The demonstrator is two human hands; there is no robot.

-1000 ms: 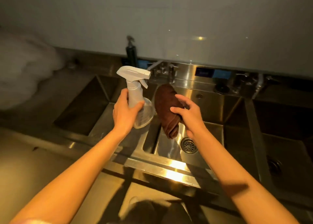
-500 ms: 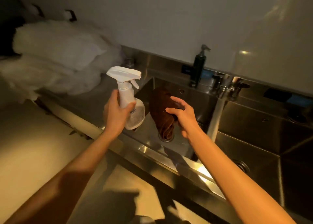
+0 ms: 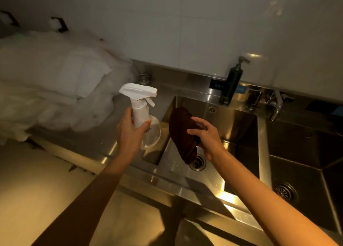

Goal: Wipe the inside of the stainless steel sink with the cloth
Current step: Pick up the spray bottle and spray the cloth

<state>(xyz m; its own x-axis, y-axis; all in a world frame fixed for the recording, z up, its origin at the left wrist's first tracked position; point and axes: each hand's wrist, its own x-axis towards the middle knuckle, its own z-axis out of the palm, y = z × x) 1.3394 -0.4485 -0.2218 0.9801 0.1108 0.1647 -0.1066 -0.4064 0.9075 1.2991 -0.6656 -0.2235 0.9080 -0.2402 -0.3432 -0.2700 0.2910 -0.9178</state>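
A stainless steel sink (image 3: 232,121) lies below me, its round drain (image 3: 198,163) at the bottom. My right hand (image 3: 207,138) grips a dark brown cloth (image 3: 181,132) that hangs bunched above the basin, its lower end over the drain. My left hand (image 3: 130,132) holds a white spray bottle (image 3: 143,113) upright above the sink's left rim, nozzle pointing right toward the cloth.
A second basin (image 3: 306,153) with its own drain (image 3: 284,191) lies to the right past a steel divider. A dark soap dispenser (image 3: 232,82) and a faucet (image 3: 276,104) stand on the back ledge. White bagged bundles (image 3: 55,86) cover the counter at left.
My view has swung left, so the sink now sits right of centre. Both hands keep their grips, with the cloth hanging over the drain and the bottle still beside it.
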